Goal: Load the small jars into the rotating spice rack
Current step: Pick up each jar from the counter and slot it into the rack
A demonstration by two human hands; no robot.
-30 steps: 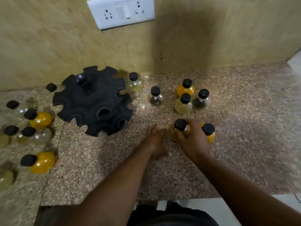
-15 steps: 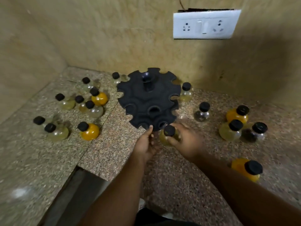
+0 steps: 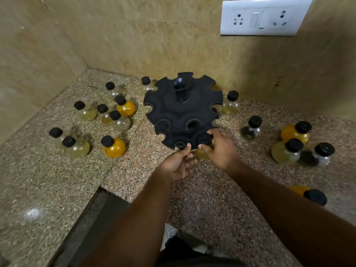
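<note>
The black rotating spice rack [image 3: 183, 110] stands on the granite counter near the back wall, its notched slots empty. My right hand [image 3: 221, 151] grips a pale yellow jar with a black cap [image 3: 205, 138], holding it at a slot on the rack's near edge. My left hand [image 3: 179, 162] touches the rack's near rim with its fingertips, just left of that jar. Several round black-capped jars stand to the left, among them an orange jar [image 3: 113, 147]. More stand to the right, such as a yellow jar [image 3: 287, 152].
A white socket plate [image 3: 264, 16] is on the back wall. The beige walls meet in a corner at the left. The counter's front edge steps back into a dark gap [image 3: 92, 214] below my left arm. An orange jar [image 3: 308, 193] lies beside my right forearm.
My right hand lifted the pale jar from the counter and carried it left to the rack's near edge. My left hand moved up to the rack's rim. My view swung left.
</note>
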